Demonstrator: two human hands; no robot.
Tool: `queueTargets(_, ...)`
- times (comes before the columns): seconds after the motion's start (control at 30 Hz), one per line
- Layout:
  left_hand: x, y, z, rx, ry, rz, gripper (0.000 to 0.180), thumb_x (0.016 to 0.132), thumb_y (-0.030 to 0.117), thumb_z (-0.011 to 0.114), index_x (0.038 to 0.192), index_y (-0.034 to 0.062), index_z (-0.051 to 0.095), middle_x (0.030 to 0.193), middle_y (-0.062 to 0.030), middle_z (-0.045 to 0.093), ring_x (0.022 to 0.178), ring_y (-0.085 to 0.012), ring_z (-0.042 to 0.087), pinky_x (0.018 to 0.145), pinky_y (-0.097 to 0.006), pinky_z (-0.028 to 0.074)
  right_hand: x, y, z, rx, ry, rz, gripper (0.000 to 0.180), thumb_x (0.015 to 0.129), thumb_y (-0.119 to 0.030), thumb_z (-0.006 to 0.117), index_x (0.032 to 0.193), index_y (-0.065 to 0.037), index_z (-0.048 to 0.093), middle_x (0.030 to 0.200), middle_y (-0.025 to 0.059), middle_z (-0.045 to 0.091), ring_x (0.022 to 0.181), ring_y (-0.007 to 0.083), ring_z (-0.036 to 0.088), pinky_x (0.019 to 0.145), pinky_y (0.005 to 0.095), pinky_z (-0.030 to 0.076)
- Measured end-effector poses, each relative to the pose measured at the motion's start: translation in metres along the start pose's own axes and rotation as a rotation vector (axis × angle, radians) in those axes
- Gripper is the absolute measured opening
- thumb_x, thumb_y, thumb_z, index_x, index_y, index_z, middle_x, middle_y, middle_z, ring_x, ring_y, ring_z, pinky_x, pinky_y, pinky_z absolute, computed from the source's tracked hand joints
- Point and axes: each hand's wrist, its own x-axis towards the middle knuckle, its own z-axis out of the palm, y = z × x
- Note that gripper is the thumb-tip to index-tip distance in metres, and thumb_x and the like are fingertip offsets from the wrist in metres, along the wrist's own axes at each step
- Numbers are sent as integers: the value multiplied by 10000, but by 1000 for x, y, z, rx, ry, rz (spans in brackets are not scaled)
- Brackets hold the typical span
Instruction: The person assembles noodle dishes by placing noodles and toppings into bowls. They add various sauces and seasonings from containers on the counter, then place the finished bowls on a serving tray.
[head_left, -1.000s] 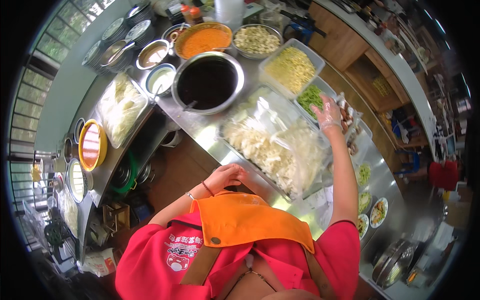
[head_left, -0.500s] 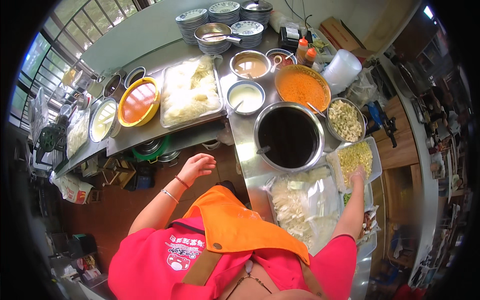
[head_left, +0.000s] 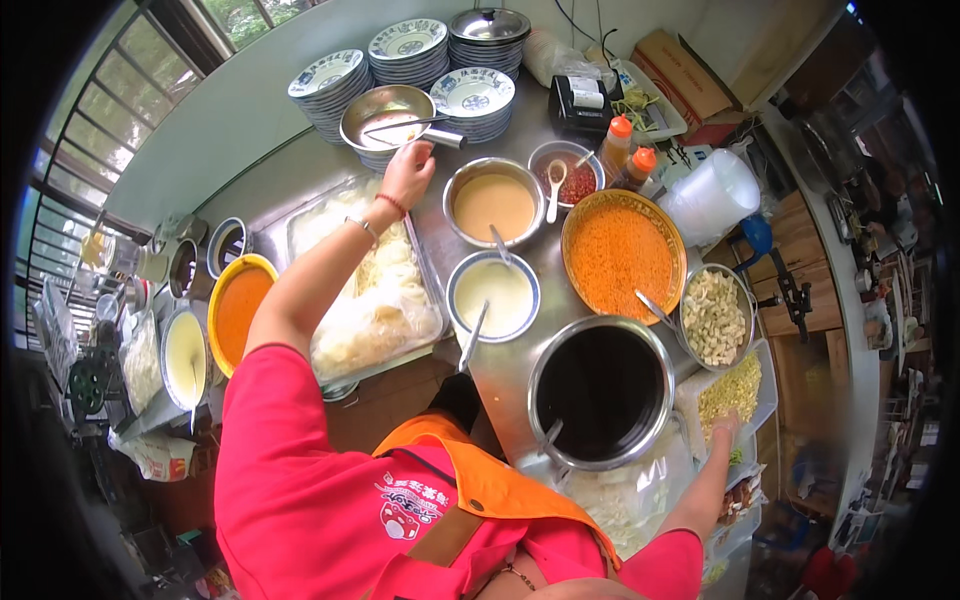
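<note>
My left hand (head_left: 410,172) is stretched forward to a metal pan (head_left: 388,101) that rests on a stack of patterned plates. Its bent fingers are just under the pan's handle (head_left: 445,138); whether they grip it is hidden. A long thin utensil lies across the pan. At the right, my right hand (head_left: 724,428) is down at a clear tub of finely chopped yellow food (head_left: 728,388), with its fingers hidden. Under my left forearm lies a tray of pale noodles (head_left: 380,330). A steel pot of dark liquid (head_left: 600,395) stands between my arms.
Around the pot are bowls of white sauce (head_left: 493,296), tan sauce (head_left: 494,208), orange sauce (head_left: 624,255) and pale cubes (head_left: 714,318), some with spoons sticking out. Squeeze bottles (head_left: 617,143) and clear plastic containers (head_left: 710,195) stand behind. A yellow-rimmed basin (head_left: 240,310) is at left.
My left hand has gone from beside my body, over the gap, forward across the noodle tray to the pan. My right hand stays at the yellow food. The view has shifted.
</note>
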Motion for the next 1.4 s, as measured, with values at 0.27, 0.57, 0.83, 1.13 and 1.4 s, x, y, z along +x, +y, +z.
queueTargets(0.27,194,-76,49,547,-83,14,463,795,256,733,1141,-14,587,1108,-219,616,1054,-374,603,909,-440,505,-27,7,-36,478,-9,228,329,886,-182,614,1161,-3,637,954,133,613,826,259,543,772,383,437)
queueTargets(0.57,259,-79,68,893,-294,-325,298,884,192,584,1154,76,636,1145,-103,701,1075,-269,674,905,-420,484,-99,-37,-38,-343,86,-179,280,818,-153,659,1065,-22,651,866,169,642,787,339,614,741,423,490)
queueTargets(0.83,276,-121,116,562,-306,-387,391,825,183,600,1153,-27,626,1162,-288,639,1109,-393,631,925,-455,517,-126,-53,-70,-391,119,81,360,783,-99,648,1142,-98,647,984,222,689,949,396,655,855,451,511)
queueTargets(1.13,307,-212,97,-352,-327,-580,422,741,65,662,1112,-37,488,1007,-201,603,770,-339,655,565,-473,613,-112,-84,-92,58,184,314,451,777,-195,664,1227,-162,652,1081,154,703,901,282,706,742,384,584)
queueTargets(1.4,292,-167,35,84,-431,14,388,799,-27,623,1162,-64,492,1125,-184,573,961,-320,648,790,-451,611,-103,-84,-109,239,116,220,380,848,-192,664,1225,-146,649,999,145,711,724,238,700,620,343,585)
